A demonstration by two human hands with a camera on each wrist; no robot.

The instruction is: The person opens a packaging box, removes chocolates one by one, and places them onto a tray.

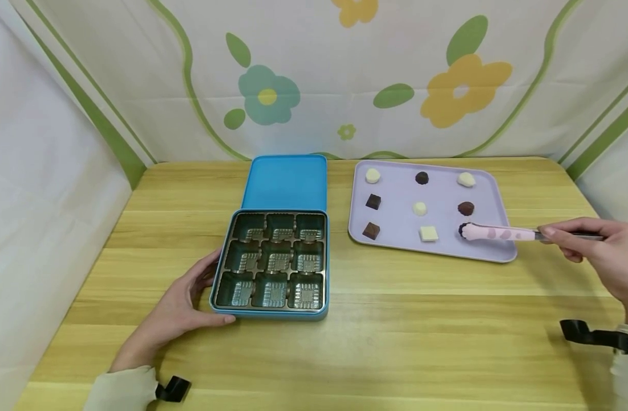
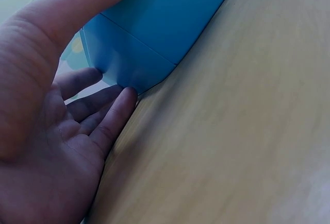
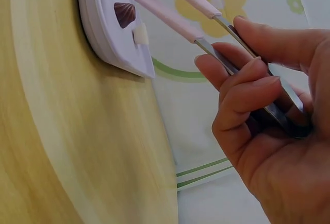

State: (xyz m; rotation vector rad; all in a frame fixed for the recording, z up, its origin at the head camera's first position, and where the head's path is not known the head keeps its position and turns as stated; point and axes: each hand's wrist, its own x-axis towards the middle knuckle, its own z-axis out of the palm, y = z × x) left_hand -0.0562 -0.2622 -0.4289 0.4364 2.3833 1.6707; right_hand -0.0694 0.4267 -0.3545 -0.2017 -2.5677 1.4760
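My left hand (image 1: 172,311) rests against the near left corner of a blue tin box (image 1: 321,314). In the left wrist view its thumb lies along one wall and its fingertips touch another. A gold-brown insert (image 1: 279,258) with empty square compartments fills the box. The right hand (image 1: 601,245) holds metal tongs with pink paw-patterned tips (image 1: 498,233). Those tips are around a dark chocolate (image 1: 462,230) at the near right of the lilac tray (image 1: 396,237), and they partly cover it. Just behind stands a brown ridged chocolate (image 1: 466,208), also seen in the right wrist view.
White chocolates, such as a square one (image 1: 429,233), and dark ones, such as a square one (image 1: 371,230), sit spaced in rows on the tray. The blue lid (image 1: 285,181) lies behind the box. A flower-printed curtain (image 1: 319,74) borders the wooden table (image 1: 396,331) at the back.
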